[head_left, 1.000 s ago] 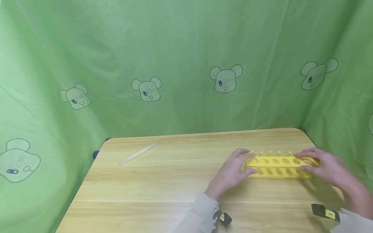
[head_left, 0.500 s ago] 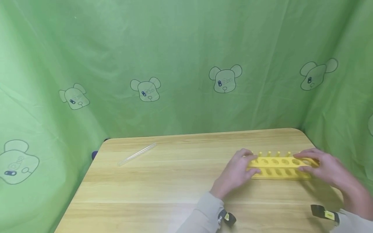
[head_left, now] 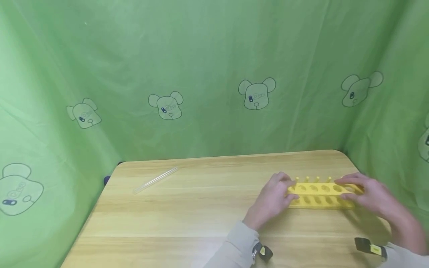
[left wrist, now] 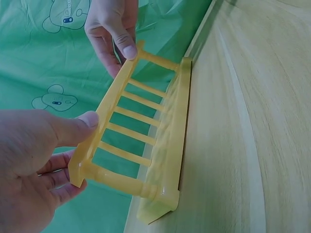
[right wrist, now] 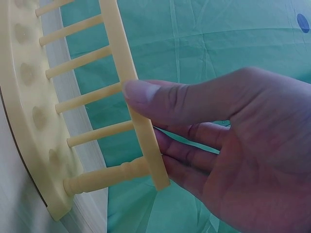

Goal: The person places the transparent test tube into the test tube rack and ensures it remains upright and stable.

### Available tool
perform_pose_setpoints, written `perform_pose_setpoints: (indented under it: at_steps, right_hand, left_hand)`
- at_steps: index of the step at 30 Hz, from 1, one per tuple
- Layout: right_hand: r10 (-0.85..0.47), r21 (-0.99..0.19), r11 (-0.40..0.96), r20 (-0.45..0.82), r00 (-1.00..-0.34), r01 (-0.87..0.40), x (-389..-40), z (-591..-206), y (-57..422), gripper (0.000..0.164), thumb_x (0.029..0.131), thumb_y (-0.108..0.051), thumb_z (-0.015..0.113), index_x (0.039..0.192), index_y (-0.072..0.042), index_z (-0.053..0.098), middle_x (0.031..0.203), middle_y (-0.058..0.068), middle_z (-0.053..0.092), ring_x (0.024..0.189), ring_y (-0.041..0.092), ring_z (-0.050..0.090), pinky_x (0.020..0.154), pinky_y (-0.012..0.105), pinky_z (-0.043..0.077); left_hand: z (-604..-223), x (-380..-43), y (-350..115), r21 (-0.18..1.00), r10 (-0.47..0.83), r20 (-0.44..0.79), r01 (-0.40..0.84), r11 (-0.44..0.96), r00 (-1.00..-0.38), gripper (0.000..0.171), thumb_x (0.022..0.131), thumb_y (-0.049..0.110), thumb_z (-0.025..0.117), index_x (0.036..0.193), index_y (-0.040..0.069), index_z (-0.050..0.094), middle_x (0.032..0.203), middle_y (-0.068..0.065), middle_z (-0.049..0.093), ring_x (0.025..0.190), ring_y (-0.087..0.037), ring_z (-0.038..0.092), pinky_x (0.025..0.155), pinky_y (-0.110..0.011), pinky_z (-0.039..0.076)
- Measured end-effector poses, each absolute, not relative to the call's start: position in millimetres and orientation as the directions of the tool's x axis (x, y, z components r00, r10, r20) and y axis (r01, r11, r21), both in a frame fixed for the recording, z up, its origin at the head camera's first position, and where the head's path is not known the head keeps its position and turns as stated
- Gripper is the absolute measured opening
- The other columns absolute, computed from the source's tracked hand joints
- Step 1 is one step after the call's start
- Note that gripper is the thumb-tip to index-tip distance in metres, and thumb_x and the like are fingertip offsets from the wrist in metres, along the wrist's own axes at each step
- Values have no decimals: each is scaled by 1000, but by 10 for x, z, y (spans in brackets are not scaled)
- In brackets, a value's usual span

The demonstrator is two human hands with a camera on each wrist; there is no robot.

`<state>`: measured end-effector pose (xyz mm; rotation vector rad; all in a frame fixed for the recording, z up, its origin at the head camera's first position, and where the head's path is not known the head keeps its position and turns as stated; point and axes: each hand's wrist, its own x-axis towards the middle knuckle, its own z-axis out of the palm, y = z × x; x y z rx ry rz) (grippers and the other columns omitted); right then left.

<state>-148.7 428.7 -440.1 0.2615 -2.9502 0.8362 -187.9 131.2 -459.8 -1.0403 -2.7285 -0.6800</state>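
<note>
A yellow plastic test tube rack [head_left: 316, 189] stands at the right of the wooden table, its two rows of holes and rear pegs showing in the head view. My left hand [head_left: 270, 201] grips the left end of its upper plate; in the left wrist view the thumb [left wrist: 80, 127] lies on top and the fingers curl beneath. At the other end my right hand [head_left: 377, 195] pinches the same plate, thumb above, as the right wrist view shows. The rack's lower base [left wrist: 181, 131] appears to rest on the tabletop. No tubes sit in the visible holes.
Slender clear tubing [head_left: 156, 180], perhaps more than one piece, lies slanted at the table's back left. Behind and beside the wooden table [head_left: 161, 219] hangs a green curtain [head_left: 207, 111] printed with bear heads.
My left hand has slid slightly right on the rack's left end. My right hand keeps its hold. The head view has shifted slightly; the clear tubing lies as before.
</note>
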Motion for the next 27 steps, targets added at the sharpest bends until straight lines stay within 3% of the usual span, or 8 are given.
perform_pose_setpoints:
  at_steps: [20,27]
  right_hand:
    - [-142,-546,816,131,-981,-191,-1455,-4389,4269,47,84,-11,83,125,5,66,137,40,47,118,67,41,88,85,29]
    - [-170,-517,822,172,-970,-236,-1493,-4396,4262,45,80,-9,85,121,3,68,132,39,52,114,64,47,85,83,34]
  left_hand:
    - [-4606,-1867,1351,364,572,347,668,649,-744,43,93,32,77,131,14,70,124,6,61,112,-3,54,96,-4,41]
    - [-4611,-1886,1343,369,568,349,667,648,-745,42,92,33,77,130,15,70,123,6,61,110,-3,54,93,-3,42]
